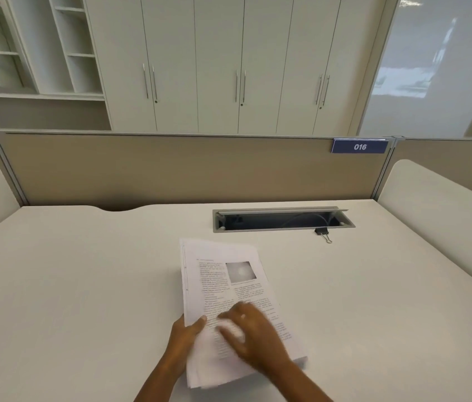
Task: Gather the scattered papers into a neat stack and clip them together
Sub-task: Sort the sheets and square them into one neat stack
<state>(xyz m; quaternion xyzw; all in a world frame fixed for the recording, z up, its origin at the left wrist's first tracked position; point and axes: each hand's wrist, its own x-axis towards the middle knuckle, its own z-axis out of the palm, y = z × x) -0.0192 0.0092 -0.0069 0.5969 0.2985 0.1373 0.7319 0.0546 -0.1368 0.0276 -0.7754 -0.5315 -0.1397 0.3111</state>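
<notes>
The left hand pinches the near left edge of the papers mid-desk, while the right hand lies across them, apparently flat (it is blurred). The sheets look uneven, so clipping now risks a skewed stack; the binder clip waits far right, by the cable tray.

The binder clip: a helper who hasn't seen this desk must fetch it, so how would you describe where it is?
Find the open cable tray set into the white desk near the partition. The binder clip sits just in front of the tray's right end, beyond and right of the papers. It is the only small black thing there, with silver wire handles.
</notes>
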